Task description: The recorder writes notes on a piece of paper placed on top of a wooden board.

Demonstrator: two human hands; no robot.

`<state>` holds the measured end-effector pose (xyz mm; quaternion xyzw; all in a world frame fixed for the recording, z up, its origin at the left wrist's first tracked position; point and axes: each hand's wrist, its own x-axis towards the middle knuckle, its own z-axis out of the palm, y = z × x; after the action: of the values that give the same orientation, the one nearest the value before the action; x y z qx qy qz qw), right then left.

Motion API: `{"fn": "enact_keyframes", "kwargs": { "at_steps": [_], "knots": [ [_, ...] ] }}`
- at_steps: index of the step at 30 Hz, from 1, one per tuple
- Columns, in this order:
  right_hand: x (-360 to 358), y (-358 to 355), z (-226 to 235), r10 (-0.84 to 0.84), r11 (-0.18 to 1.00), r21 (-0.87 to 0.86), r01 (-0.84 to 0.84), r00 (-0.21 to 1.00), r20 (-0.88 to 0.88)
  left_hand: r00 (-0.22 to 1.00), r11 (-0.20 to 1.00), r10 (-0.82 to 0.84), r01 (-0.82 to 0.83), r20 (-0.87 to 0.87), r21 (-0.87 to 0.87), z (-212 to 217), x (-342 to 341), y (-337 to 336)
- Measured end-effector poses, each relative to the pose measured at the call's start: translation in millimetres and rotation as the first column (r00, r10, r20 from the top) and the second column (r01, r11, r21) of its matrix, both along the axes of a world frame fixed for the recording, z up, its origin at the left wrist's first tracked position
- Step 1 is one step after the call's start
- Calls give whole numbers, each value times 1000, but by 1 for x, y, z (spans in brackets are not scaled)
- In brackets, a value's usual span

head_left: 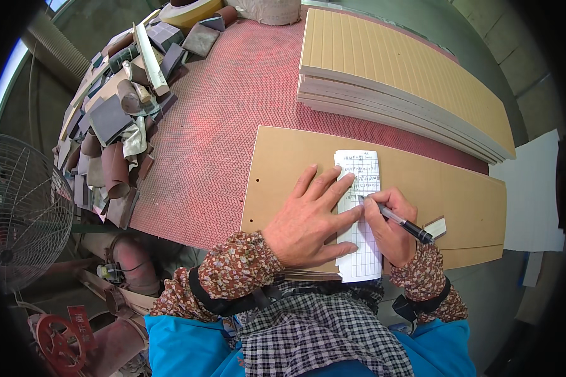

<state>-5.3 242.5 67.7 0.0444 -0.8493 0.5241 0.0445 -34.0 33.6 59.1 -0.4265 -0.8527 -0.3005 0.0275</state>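
A narrow sheet of gridded paper (pixel 361 251) lies lengthwise on a brown board (pixel 289 151), with handwriting over its upper part. My left hand (pixel 311 220) rests flat across the paper's left side, its fingers spread and holding nothing. In my right hand (pixel 393 226) is a pen (pixel 404 223) with a clear barrel and a black end, its tip on the paper just below the written lines. Beside my right hand a small pale block with a brown edge (pixel 435 227) sits on the board.
A stack of grooved tan panels (pixel 396 69) stands at the far right on the red mesh-patterned table (pixel 226 94). Sanding blocks and abrasive rolls (pixel 114 169) are heaped along the left edge. A wire fan (pixel 28 213) and a red handwheel (pixel 61 344) stand at lower left.
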Motion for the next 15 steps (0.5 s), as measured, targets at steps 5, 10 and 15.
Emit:
{"fn": "enact_keyframes", "kwargs": {
  "at_steps": [5, 10, 15],
  "knots": [
    [0, 0, 0, -9, 1000, 24, 8, 1000, 9, 1000, 1000, 1, -1, 2, 1, 0, 0, 0],
    [0, 0, 0, 0, 1000, 0, 0, 1000, 10, 1000, 1000, 0, 0, 3, -7, 0, 0, 0],
    [0, 1, -1, -1, 1000, 23, 1, 1000, 3, 1000, 1000, 1, -1, 4, -9, 0, 0, 0]
  ]
}}
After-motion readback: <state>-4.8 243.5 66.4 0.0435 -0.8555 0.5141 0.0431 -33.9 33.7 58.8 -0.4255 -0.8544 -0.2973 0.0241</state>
